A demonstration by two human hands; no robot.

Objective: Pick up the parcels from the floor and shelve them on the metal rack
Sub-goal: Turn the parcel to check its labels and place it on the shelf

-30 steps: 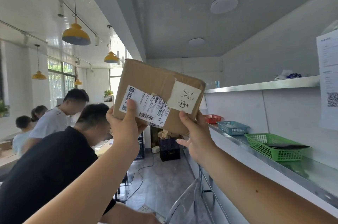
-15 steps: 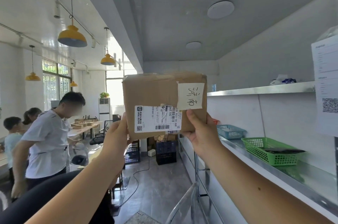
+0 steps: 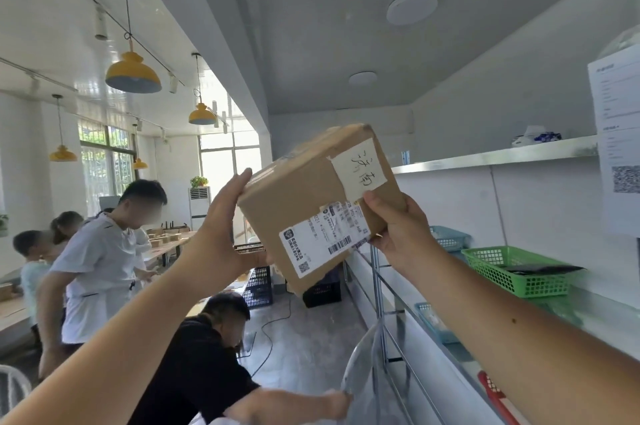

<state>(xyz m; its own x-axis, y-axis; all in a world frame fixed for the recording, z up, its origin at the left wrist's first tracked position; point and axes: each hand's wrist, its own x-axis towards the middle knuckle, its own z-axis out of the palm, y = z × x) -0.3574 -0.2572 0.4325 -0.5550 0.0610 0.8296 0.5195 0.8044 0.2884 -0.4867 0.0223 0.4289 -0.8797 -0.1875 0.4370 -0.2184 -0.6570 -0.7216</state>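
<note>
Left hand (image 3: 221,234) flat against the box's (image 3: 322,206) left side, fingers stretched up to its top corner; right hand (image 3: 401,234) clamps the lower right corner, thumb over the front face by the shipping label (image 3: 325,244). Both hands closed on the box, pressing it between them. Box is up in the air at about head height, tilted, the corner with the handwritten note (image 3: 360,170) up and to the right. It touches no shelf. Metal rack (image 3: 485,156) runs along the right wall; upper shelf is just right of the box, middle shelf carries a green basket (image 3: 516,277) and a blue one (image 3: 450,239) behind it.

Step, judged: carry phase, pickup done, placing not yet begun. Next move calls for swinging the box right, levelling it, and setting it on a bare stretch of shelf, clear of the baskets. Which shelf is meant, cannot tell. Other people (image 3: 100,258) work at the left, well apart from the rack.
</note>
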